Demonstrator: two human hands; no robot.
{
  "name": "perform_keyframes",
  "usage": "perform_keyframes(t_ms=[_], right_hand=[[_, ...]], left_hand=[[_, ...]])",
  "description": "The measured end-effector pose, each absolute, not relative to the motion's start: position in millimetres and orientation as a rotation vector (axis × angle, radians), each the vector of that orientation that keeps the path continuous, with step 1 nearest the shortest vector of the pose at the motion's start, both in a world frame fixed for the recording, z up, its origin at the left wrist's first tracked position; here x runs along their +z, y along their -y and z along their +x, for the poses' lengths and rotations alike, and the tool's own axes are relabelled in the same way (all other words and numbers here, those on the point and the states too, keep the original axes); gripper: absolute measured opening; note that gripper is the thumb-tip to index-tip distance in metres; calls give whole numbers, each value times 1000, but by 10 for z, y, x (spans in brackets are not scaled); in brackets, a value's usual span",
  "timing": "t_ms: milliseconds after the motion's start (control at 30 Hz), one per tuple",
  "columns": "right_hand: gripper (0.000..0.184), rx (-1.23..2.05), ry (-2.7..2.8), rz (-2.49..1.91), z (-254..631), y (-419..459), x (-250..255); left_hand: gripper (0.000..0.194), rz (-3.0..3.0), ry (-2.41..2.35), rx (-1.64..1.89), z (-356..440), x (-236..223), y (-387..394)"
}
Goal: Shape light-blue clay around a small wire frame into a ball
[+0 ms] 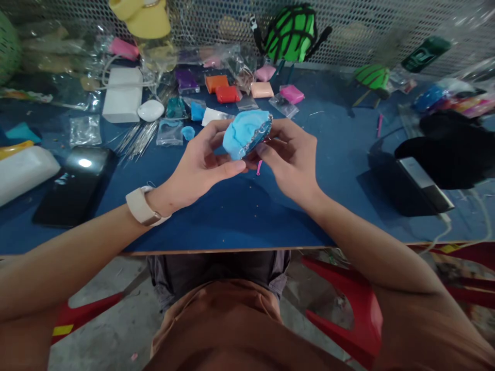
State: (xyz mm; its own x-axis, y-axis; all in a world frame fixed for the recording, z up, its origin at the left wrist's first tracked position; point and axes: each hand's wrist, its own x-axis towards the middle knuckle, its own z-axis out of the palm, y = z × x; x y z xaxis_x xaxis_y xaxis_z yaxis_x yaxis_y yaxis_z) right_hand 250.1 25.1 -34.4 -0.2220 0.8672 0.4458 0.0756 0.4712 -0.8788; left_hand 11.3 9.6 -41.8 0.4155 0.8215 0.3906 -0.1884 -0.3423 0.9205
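A lump of light blue modelling clay (245, 133) is held up over the blue table (232, 221), its right edge showing a rough, silvery, foil-like rim. My left hand (209, 157) curls round its left and lower side, with the thumb along the bottom. On the right, my right hand (290, 154) grips the rim side with thumb and fingers. Some fingertips of both hands are hidden behind the lump. Just below the hands lies a small pink plastic tool (259, 167). A scrap of the same blue clay (188, 133) rests left of my left hand.
Clay blocks, including a red one (227, 94), lie beyond my hands. Thin metal wires (141, 139) and a black phone (75, 185) are at left. A green-and-black turtle-like shell model (292, 33) stands at the back. Right are a power bank (423, 183) and black cloth (452, 147).
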Motion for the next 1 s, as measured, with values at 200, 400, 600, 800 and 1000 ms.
perform_keyframes(t_ms=[200,400,600,800,1000], right_hand=[[39,856,1642,-863,2487,-257,-328],[18,646,1750,-882,2508,-255,-359],[28,580,1790,-855,2529,-242,-399],[33,560,1825,-823,2548,-266,-416],[32,499,1835,-873,2547,-252,-403]], left_hand=[[66,1644,-561,1159,103,-417,-110],[69,1780,-595,1202,109,-398,-92],[69,1836,-635,1199,112,-370,-53],[72,1860,-667,1169,115,-358,-44],[76,1962,-686,1151,76,-383,-55]])
